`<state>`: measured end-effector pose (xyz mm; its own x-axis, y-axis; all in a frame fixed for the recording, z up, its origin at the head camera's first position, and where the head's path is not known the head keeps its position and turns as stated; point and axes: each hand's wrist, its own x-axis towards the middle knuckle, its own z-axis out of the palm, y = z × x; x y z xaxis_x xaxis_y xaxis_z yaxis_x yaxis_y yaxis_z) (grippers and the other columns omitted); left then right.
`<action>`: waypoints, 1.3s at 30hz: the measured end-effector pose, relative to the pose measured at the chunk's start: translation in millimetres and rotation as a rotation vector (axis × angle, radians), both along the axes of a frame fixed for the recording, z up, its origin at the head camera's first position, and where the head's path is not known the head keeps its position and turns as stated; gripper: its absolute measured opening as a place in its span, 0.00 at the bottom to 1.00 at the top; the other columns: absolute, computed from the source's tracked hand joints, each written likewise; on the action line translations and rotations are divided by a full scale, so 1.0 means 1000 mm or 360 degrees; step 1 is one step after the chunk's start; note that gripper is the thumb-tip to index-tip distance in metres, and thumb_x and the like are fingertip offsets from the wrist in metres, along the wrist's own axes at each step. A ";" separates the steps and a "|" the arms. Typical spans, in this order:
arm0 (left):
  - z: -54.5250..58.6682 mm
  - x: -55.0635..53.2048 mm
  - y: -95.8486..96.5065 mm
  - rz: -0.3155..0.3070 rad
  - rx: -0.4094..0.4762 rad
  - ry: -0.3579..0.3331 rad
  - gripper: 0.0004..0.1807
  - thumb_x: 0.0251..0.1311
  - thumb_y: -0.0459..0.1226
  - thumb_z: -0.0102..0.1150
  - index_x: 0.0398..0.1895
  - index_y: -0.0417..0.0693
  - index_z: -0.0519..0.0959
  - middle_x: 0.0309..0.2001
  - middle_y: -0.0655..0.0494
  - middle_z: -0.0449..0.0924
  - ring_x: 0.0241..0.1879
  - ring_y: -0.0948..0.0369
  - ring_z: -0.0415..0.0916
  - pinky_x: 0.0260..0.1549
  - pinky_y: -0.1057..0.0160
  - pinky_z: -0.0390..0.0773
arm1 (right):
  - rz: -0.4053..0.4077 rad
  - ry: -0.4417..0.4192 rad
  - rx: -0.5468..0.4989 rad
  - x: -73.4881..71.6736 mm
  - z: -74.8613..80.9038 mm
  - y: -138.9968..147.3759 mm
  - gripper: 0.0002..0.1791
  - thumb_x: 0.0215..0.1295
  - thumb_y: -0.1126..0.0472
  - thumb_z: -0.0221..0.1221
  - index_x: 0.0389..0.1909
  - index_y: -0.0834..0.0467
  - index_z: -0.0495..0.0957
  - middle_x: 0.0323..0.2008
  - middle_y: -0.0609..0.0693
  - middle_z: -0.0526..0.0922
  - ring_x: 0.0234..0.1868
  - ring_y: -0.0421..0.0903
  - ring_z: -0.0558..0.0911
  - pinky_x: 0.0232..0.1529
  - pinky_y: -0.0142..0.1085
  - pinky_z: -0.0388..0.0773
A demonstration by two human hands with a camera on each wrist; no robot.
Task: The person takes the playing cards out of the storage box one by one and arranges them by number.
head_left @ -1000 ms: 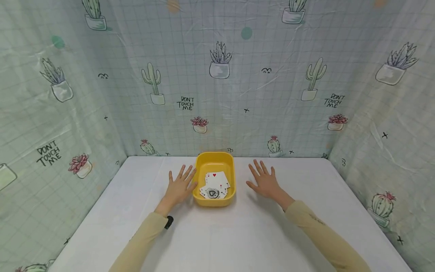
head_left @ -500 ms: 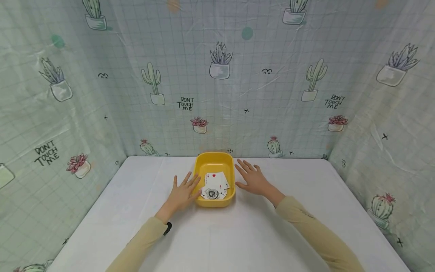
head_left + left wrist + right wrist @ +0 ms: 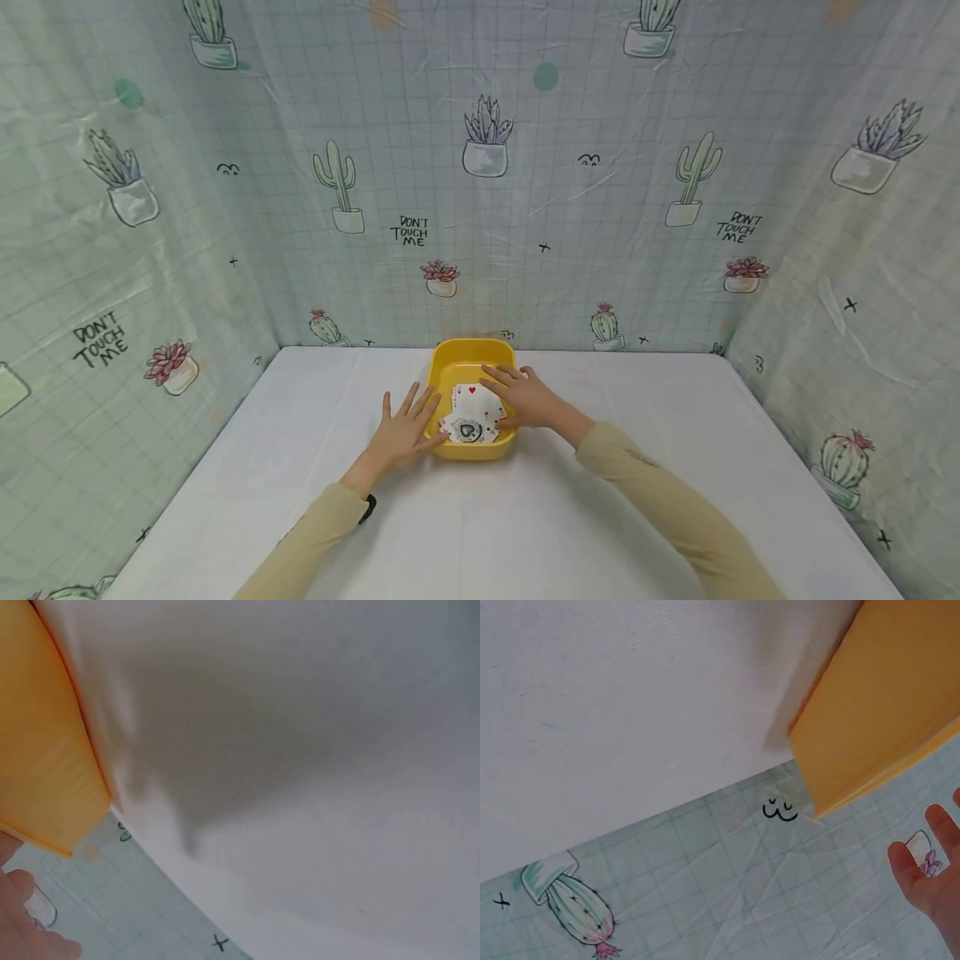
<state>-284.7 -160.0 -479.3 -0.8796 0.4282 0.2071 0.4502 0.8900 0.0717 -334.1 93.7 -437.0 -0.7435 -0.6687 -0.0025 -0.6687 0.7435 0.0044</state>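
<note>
A yellow plastic tub [image 3: 471, 350] stands on the white table, holding several playing cards [image 3: 472, 402] spread in its front half. The ace of hearts lies face up at the back; a large black spade design shows at the front. My left hand [image 3: 399, 435] has its fingers spread at the tub's left rim. Over the right rim reaches my right hand [image 3: 528, 400], fingers extended above the cards; I cannot tell whether it touches them. Both wrist views catch the tub's outer wall [image 3: 45, 727] and part of each hand [image 3: 941, 881].
The white tabletop [image 3: 637, 400] extends on both sides of the tub and in front of it. A cloth printed with cacti [image 3: 483, 250] hangs behind and along both sides. A dark band [image 3: 367, 508] sits at the left wrist.
My right hand has moved left from beside the tub to over its right rim and the cards. The left hand has shifted slightly right and toward the front, against the tub's left rim.
</note>
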 end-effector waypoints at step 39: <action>-0.006 -0.001 -0.003 -0.0008 0.0050 0.0008 0.41 0.58 0.62 0.39 0.68 0.49 0.52 0.70 0.52 0.48 0.70 0.51 0.40 0.57 0.32 0.40 | 0.0225 -0.0040 0.0536 -0.003 -0.019 -0.047 0.37 0.57 0.54 0.58 0.66 0.40 0.53 0.66 0.37 0.59 0.66 0.46 0.60 0.60 0.53 0.61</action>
